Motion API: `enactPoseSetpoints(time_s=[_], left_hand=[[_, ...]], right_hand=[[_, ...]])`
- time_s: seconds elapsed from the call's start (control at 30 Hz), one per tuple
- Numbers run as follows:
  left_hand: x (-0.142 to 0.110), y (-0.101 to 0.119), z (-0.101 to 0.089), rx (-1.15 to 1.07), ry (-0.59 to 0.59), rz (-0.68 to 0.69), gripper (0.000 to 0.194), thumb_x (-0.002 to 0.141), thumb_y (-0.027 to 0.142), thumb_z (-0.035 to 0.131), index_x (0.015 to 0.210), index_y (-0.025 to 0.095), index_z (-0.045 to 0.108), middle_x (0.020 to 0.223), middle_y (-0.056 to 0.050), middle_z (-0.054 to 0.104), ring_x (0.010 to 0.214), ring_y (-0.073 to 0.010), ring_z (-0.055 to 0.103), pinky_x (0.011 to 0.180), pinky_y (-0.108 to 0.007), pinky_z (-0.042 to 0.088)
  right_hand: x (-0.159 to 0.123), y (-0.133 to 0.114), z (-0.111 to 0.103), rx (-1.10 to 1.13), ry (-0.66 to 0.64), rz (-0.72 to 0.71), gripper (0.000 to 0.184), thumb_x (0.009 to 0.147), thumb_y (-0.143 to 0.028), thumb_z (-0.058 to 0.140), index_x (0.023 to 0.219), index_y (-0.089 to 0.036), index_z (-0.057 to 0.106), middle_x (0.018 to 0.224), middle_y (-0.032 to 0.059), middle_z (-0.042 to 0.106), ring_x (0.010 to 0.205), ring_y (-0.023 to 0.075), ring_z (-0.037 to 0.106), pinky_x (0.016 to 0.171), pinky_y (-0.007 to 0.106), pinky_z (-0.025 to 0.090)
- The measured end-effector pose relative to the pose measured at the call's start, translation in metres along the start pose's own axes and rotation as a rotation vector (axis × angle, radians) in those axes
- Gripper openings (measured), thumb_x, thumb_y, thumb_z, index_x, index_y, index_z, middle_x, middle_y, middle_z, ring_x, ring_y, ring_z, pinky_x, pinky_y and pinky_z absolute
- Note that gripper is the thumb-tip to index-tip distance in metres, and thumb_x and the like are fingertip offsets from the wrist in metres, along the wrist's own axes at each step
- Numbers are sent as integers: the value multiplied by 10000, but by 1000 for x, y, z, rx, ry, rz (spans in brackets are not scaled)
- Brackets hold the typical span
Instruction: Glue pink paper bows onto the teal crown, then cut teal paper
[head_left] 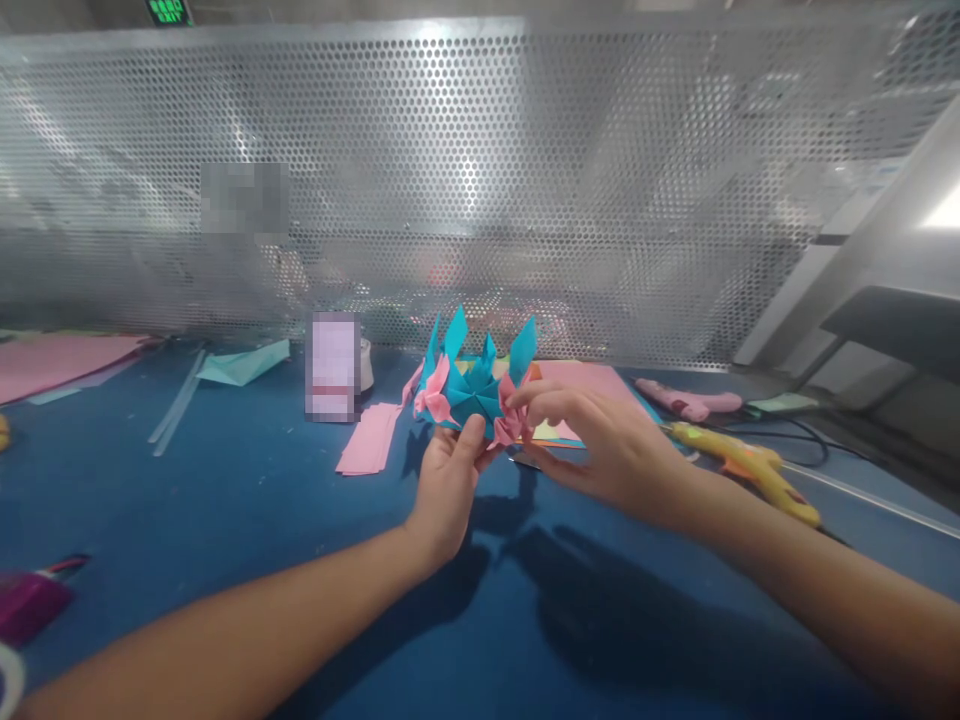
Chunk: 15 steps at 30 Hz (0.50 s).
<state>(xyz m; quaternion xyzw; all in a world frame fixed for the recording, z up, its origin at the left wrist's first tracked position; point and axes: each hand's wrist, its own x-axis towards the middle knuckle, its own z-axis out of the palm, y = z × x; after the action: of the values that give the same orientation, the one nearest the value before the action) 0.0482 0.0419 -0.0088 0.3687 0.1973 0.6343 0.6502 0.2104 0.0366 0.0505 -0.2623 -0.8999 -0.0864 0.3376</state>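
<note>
A folded blue paper crown [476,395] with pointed tips is held up above the blue tabletop. My left hand [450,470] grips its lower edge, the thumb pressed against the front. Pink folded paper pieces sit on its sides: one pink piece [434,392] at the left, another pink piece [510,415] at the right. The fingers of my right hand [600,445] are curled against the right pink piece, thumb below it; the fingertips partly cover it. Behind the crown lies a stack of coloured paper sheets [600,385].
Pink paper strips [371,440] lie left of the crown, near an upright phone [334,365]. A yellow glue gun [750,470] and a pink tool [686,400] are at the right, with a cable. Clear sticks [178,400] lie at left. A perforated metal panel [480,150] stands behind.
</note>
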Motion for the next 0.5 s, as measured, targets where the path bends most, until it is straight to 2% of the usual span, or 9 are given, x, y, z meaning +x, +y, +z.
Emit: enactPoseSetpoints(time_s=[0.13, 0.27, 0.4, 0.5], left_hand=[[-1, 2, 2, 7, 25, 7, 245, 714, 361, 738, 785, 177, 594, 811, 7, 682, 794, -136, 636, 866, -339, 485], [-1, 2, 1, 27, 19, 29, 291, 696, 429, 734, 741, 180, 591, 787, -1, 686, 803, -166, 649, 853, -350, 483], [-1, 1, 0, 88, -36, 77, 256, 723, 410, 717, 747, 181, 607, 895, -29, 709, 874, -179, 649, 884, -351, 472], [-1, 2, 1, 130, -54, 99, 204, 736, 343, 721, 838, 186, 640, 988, -39, 706, 936, -174, 635, 908, -330, 458]], right_hand=[[0, -3, 1, -47, 17, 13, 267, 798, -99, 572, 1004, -214, 446, 1000, 52, 654, 919, 180, 641, 753, 314, 527], [1, -8, 0, -95, 41, 13, 232, 817, -119, 568, 989, -216, 447, 1003, 51, 673, 876, 167, 657, 704, 279, 523], [1, -8, 2, -58, 50, 24, 209, 838, -135, 565, 983, -222, 442, 995, 50, 676, 843, 157, 658, 684, 271, 525], [-2, -4, 7, 30, 69, 38, 218, 839, -148, 580, 978, -225, 431, 1005, 62, 661, 875, 170, 652, 708, 296, 535]])
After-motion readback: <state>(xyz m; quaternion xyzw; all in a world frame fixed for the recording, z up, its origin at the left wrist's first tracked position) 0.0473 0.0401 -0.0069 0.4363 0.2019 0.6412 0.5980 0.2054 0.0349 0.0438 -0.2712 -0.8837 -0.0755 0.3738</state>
